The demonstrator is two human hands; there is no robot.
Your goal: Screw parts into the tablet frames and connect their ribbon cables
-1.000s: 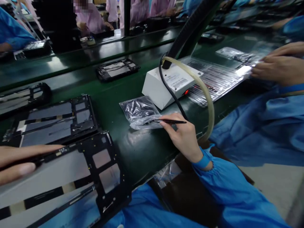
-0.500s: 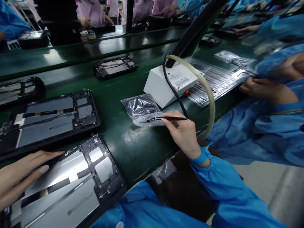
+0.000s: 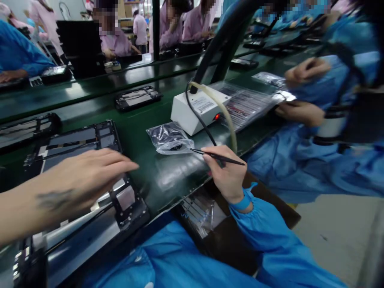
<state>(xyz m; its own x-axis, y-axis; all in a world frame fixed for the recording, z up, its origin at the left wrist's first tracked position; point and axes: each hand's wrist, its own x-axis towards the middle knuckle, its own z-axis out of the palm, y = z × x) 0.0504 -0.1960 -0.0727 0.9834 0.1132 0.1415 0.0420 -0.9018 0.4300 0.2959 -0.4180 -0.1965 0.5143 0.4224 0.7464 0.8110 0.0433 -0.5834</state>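
My right hand pinches black tweezers, their tips pointing left at the edge of a clear plastic bag with small dark parts inside. Over the nearest opened tablet body my left hand is stretched out, fingers together and straight, holding nothing. That tablet lies at the table's front edge with its silvery inside facing up, partly covered by the hand and forearm. Behind it lies a second opened tablet, also partly hidden by my left hand.
A white box with a red light, a cable and a pale hose stands beyond the bag. Clear trays lie to its right, near a co-worker's hands. More opened tablets rest farther back. A dark stack stands behind.
My left hand has moved right and up across the near tablet. The tweezers' tips have drawn back from inside the bag to its edge. The camera view has shifted.
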